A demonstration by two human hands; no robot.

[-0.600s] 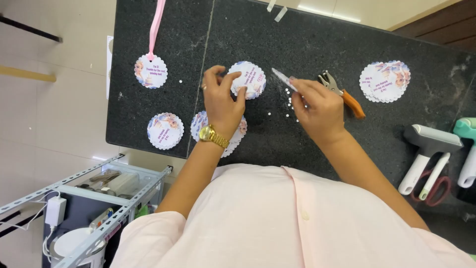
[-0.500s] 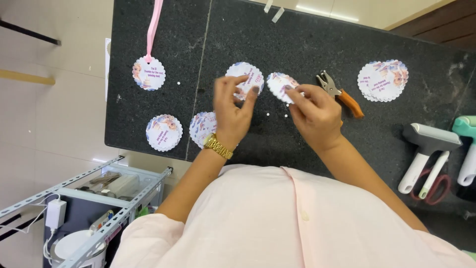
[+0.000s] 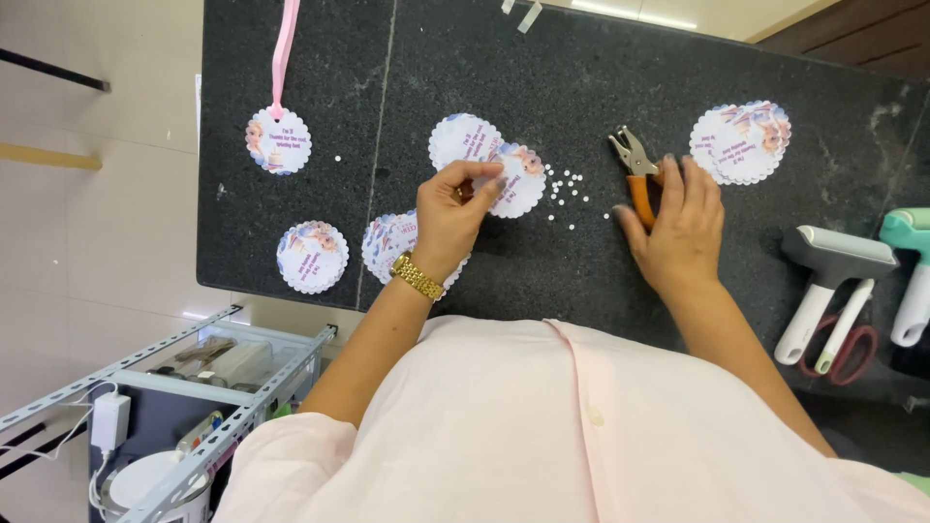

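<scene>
Orange-handled punch (image 3: pixel 636 167) under right hand (image 3: pixel 678 230); left hand (image 3: pixel 453 215) pinches scalloped tag (image 3: pixel 513 180).

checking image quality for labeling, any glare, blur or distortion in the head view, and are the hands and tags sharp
Head view: even light with soft shadows; a bright glare strip on the dark counter at its far edge; wide-lens bending toward the edges. The left hand pinching a scalloped tag and the right hand on the orange-handled punch are sharp, with no motion blur; the tag's print is too small to read.
</scene>
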